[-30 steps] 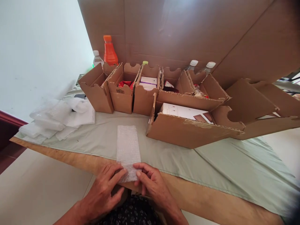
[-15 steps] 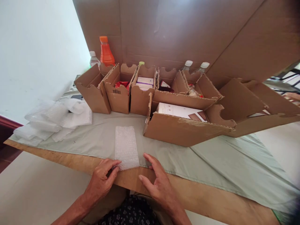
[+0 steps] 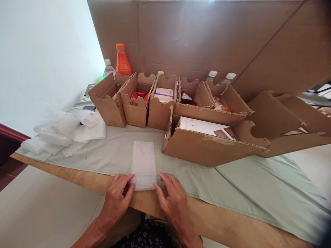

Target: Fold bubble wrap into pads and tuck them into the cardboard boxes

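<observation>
A flat bubble wrap bag (image 3: 143,163) lies lengthwise at the front of the cloth, its near end over the bare wood edge. My left hand (image 3: 119,194) grips the bag's near left edge, thumb and forefinger on it with a small gap between them. At the near right corner, my right hand (image 3: 172,196) rests its thumb against the bag. The right forefinger is stretched out beside the bag's edge, apart from the thumb. Whether anything is inside the bag cannot be made out.
Behind stand several open cardboard boxes (image 3: 136,115) with packets inside. A nearer cardboard box (image 3: 212,148) holds a white carton (image 3: 200,124). Loose bubble wrap (image 3: 66,129) is piled at left. An orange bottle (image 3: 122,62) stands behind the boxes. Pale green cloth (image 3: 232,182) covers the table.
My right hand has moved in to the bag's near right corner. The bag now lies straighter, with my left hand still at its left edge. The view has shifted slightly.
</observation>
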`<control>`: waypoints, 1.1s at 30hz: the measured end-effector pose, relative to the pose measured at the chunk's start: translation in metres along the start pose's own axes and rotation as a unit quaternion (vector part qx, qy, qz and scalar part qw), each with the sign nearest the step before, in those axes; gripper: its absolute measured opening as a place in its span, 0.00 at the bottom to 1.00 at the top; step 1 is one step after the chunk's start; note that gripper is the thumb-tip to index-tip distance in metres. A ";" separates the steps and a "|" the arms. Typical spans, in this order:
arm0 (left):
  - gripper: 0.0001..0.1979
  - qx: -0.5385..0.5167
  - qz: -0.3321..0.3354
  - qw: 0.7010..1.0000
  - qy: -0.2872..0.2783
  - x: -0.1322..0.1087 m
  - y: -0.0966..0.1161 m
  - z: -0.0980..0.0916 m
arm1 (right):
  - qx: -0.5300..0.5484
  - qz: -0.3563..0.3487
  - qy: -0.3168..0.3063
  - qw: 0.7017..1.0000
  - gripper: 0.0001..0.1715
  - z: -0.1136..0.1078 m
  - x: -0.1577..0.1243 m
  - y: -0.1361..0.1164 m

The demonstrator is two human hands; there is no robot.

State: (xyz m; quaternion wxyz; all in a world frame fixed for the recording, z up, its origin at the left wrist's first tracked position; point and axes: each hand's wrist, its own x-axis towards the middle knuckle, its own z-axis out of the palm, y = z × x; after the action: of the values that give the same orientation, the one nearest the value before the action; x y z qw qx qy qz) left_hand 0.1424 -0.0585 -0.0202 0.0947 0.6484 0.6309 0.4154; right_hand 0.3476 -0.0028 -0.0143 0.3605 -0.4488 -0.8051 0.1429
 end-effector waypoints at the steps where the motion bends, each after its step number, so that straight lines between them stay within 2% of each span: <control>1: 0.12 0.001 0.003 1.000 -0.003 0.000 -0.001 0.000 | -0.007 -0.018 0.008 1.000 0.15 -0.006 -0.002 -0.002; 2: 0.12 0.003 0.005 1.000 -0.006 0.001 -0.001 0.001 | -0.014 -0.041 0.002 0.999 0.16 -0.012 -0.003 -0.005; 4: 0.13 0.007 0.009 1.000 -0.010 0.002 -0.003 0.001 | -0.024 -0.092 -0.050 0.994 0.21 -0.017 -0.005 -0.012; 6: 0.13 0.012 0.012 1.000 -0.013 0.003 -0.004 0.002 | -0.029 -0.129 -0.113 0.985 0.26 -0.015 -0.005 -0.016; 8: 0.13 0.020 0.019 1.000 -0.016 0.003 -0.004 0.001 | -0.034 -0.135 -0.141 0.980 0.29 -0.006 -0.004 -0.017; 13: 0.16 0.070 0.057 0.996 0.007 -0.009 -0.002 -0.007 | -0.031 -0.135 -0.091 0.986 0.31 0.015 0.000 -0.009; 16: 0.19 0.091 0.099 0.991 -0.021 -0.017 0.001 -0.012 | -0.002 -0.133 -0.082 0.988 0.27 0.012 0.006 -0.011; 18: 0.17 0.069 0.118 0.990 -0.030 -0.019 0.001 -0.014 | 0.021 -0.119 -0.104 0.987 0.23 0.006 0.010 -0.015; 22: 0.12 -0.019 0.082 0.996 -0.032 -0.012 0.003 -0.017 | 0.052 -0.063 -0.150 0.985 0.15 -0.002 0.015 -0.018; 25: 0.10 -0.041 0.035 0.997 -0.047 -0.005 0.003 -0.018 | 0.055 -0.057 -0.096 0.992 0.13 -0.005 0.013 -0.016; 28: 0.10 -0.024 0.013 0.999 -0.041 -0.002 0.001 -0.016 | 0.035 -0.093 -0.037 0.994 0.16 -0.010 0.007 -0.016; 29: 0.10 -0.013 0.012 0.999 -0.040 -0.002 0.000 -0.014 | 0.026 -0.108 -0.046 0.993 0.18 -0.011 0.005 -0.016; 33: 0.10 0.038 0.018 0.999 -0.027 -0.002 -0.005 -0.008 | -0.017 -0.144 -0.149 0.978 0.24 -0.008 0.005 -0.015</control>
State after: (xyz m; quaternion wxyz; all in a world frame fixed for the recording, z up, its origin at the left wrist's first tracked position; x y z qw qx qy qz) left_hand 0.1339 -0.0629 -0.0197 0.0798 0.6737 0.6321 0.3745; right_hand 0.3420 -0.0080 0.0022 0.2452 -0.3079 -0.9085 0.1407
